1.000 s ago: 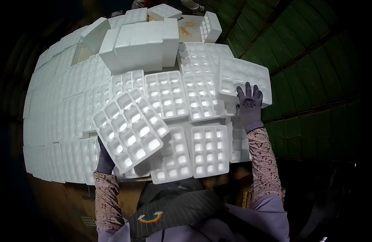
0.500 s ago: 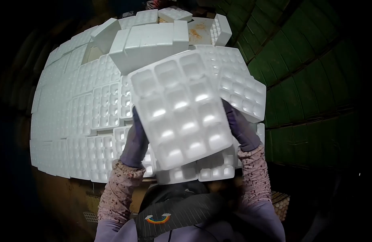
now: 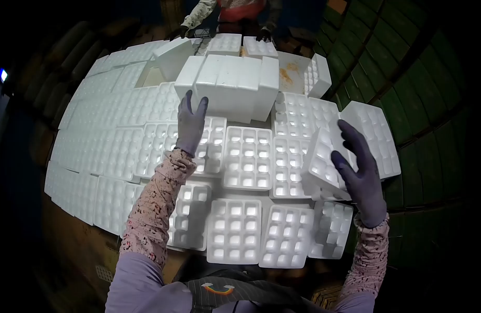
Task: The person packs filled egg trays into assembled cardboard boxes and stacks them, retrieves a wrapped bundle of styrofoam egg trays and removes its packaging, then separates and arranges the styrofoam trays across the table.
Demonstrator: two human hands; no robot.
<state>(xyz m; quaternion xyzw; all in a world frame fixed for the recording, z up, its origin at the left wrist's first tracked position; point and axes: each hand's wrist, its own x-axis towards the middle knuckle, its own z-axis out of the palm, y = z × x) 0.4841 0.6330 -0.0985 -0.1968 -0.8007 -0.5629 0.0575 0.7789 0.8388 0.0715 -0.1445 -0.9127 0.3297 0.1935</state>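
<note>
My left hand, in a purple glove, is raised with its fingers apart, just in front of a row of white foam boxes standing on edge. Nothing is in it. My right hand, gloved too, has its thumb and fingers spread beside a tilted white foam tray at the right; whether it touches the tray is unclear. Between my hands, white trays with square hollows lie flat, one of them a twelve-hollow tray at the near edge.
Many foam trays cover the left of the table. Across the table stands another person with dark-gloved hands near two trays. A tray on its side stands at the back right, and green stacked crates line the right.
The large tray held between my hands is no longer in them. Both hands have moved apart, forward and opened. The view has shifted, and more of the other person shows at the back.
</note>
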